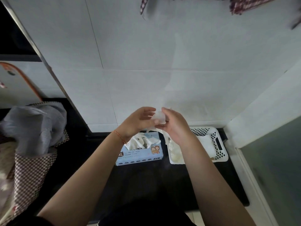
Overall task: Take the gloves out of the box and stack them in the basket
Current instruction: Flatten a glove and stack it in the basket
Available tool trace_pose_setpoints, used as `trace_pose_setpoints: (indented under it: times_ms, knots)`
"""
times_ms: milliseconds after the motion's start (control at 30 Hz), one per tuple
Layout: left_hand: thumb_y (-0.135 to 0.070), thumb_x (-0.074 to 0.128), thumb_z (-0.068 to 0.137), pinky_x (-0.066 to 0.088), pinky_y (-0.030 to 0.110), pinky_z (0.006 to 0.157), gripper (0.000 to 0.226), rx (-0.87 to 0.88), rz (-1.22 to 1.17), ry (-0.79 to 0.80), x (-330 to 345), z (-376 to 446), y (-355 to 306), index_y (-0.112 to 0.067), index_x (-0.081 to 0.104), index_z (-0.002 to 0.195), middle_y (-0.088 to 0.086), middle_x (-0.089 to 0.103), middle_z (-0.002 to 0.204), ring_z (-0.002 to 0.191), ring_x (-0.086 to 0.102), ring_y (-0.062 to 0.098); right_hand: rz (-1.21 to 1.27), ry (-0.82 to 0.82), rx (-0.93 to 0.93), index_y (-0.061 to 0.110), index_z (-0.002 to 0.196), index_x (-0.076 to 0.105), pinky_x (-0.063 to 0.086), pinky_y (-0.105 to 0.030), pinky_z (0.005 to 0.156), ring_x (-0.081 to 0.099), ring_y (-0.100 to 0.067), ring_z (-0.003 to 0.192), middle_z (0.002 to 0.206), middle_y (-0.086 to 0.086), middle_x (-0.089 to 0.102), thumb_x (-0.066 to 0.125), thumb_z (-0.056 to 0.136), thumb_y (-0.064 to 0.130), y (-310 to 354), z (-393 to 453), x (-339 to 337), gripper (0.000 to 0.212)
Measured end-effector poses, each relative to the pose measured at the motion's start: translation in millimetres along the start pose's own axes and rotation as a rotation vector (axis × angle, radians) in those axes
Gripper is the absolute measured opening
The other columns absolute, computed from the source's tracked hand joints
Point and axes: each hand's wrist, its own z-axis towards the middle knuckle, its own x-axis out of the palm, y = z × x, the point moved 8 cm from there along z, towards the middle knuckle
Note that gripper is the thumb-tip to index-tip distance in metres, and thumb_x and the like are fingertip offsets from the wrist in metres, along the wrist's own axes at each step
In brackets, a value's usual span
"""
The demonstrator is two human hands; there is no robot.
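While both hands meet above the dark counter (146, 181), a thin, translucent glove (159, 117) is stretched between them, crumpled and filmy, with a limp tail hanging down toward the basket. The left hand (138, 121) has its fingers curled around the glove's left edge, thumb on top; a thin orange cord circles that wrist. The right hand (173, 124) pinches the glove's right edge between thumb and bent fingers.

At 6 o'clock from the left hand lies the box (140, 154), a flat pale-blue cardboard rectangle printed with "XL" and a small cartoon, its top opening stuffed with puffy white gloves that bulge upward. At 3 o'clock from the box, just beside it, sits the basket (218, 144), white rigid plastic with round perforations and a slotted handle; soft, wrinkled white gloves lie heaped in its left part, partly hidden by the right forearm.

Smooth pale wall tiles (146, 54) rise at 12 o'clock. At 9 o'clock, a checked fabric bag (32, 168) holds a crinkled grey plastic sack.
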Motion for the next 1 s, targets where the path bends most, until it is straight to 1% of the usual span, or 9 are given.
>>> trace_pose_setpoints:
  times_ms: [67,200,333,500,567,667,800,900,1000]
  knots:
    - [-0.018,0.079,0.082,0.054,0.025,0.084,0.045,0.009,0.02,0.01,4.9,1.8,3.7,-0.02,0.059,0.123,0.0,0.067,0.116,0.103,0.066,0.013,0.019,0.03,0.006,-0.004,0.111,0.059,0.057,-0.042,0.082,0.071,-0.034,0.093,0.103,-0.025,0.068,0.053,0.099,0.023,-0.5,0.7,-0.4,0.03]
    - [-0.019,0.069,0.091,0.053,0.027,0.076,0.007,0.035,0.141,-0.235,-16.3,2.1,6.9,-0.016,0.071,0.097,0.0,0.071,0.087,0.078,0.065,0.012,-0.008,-0.1,-0.01,-0.003,0.118,0.057,0.057,-0.034,0.067,0.071,-0.028,0.079,0.099,-0.018,0.067,0.06,0.096,0.024,5.4,2.1,-13.1,0.035]
    - [-0.025,0.053,0.099,0.038,0.032,0.064,0.035,0.066,0.584,-0.184,-18.1,4.1,-2.7,0.001,0.06,0.077,0.005,0.052,0.064,0.061,0.045,0.018,-0.636,-0.34,-0.201,0.015,0.118,0.054,0.051,-0.03,0.077,0.065,-0.013,0.086,0.103,0.001,0.061,0.061,0.089,0.031,30.7,-7.2,-26.1,0.034]
    - [-0.033,0.048,0.1,0.044,0.029,0.073,0.026,0.17,1.011,-0.132,-6.0,5.7,-25.5,-0.022,0.072,0.097,-0.006,0.069,0.089,0.085,0.061,0.017,-1.06,0.048,-0.433,0.022,0.128,0.055,0.04,-0.024,0.091,0.05,-0.007,0.117,0.129,0.009,0.054,0.065,0.087,0.02,37.7,-18.4,22.9,0.043]
    - [-0.033,0.046,0.101,0.039,0.028,0.069,0.025,0.185,1.09,-0.095,1.3,7.0,-33.6,-0.026,0.067,0.089,-0.01,0.065,0.08,0.077,0.056,0.016,-1.189,0.082,-0.438,0.019,0.131,0.053,0.041,-0.031,0.095,0.05,-0.014,0.118,0.128,0.003,0.056,0.059,0.086,0.007,33.3,-17.7,30.5,0.046]
    - [-0.031,0.051,0.098,0.039,0.031,0.064,0.027,0.195,0.98,-0.113,3.7,5.9,-41.6,-0.024,0.054,0.072,-0.005,0.055,0.066,0.068,0.051,0.017,-1.244,0.014,-0.412,0.014,0.119,0.059,0.046,-0.033,0.083,0.058,-0.022,0.102,0.114,-0.003,0.063,0.052,0.089,0.007,31.7,-15.2,30.4,0.032]
    - [-0.018,0.067,0.086,0.042,0.016,0.068,0.002,0.24,0.674,-0.189,-12.4,4.6,-36.0,-0.019,0.065,0.084,-0.008,0.063,0.077,0.075,0.057,0.008,-1.046,-0.072,-0.374,0.012,0.1,0.065,0.038,-0.025,0.057,0.056,-0.016,0.071,0.085,0.002,0.062,0.046,0.093,0.012,38.6,-16.5,20.7,0.02]
    - [-0.017,0.068,0.087,0.034,0.021,0.062,0.009,0.137,0.603,-0.202,-20.0,10.0,-22.8,-0.012,0.066,0.08,-0.004,0.055,0.068,0.064,0.046,0.011,-0.905,-0.13,-0.347,0.016,0.093,0.064,0.038,-0.027,0.056,0.056,-0.022,0.066,0.079,0.0,0.061,0.047,0.088,0.01,43.9,-18.1,10.2,0.019]
    - [-0.017,0.07,0.087,0.041,0.022,0.069,0.006,0.1,0.462,-0.19,-21.6,12.0,-19.5,-0.012,0.073,0.086,0.003,0.065,0.075,0.068,0.053,0.01,-0.982,-0.075,-0.336,0.02,0.087,0.063,0.042,-0.028,0.058,0.058,-0.019,0.07,0.081,0.0,0.065,0.058,0.087,0.025,42.4,-19.0,9.4,0.007]
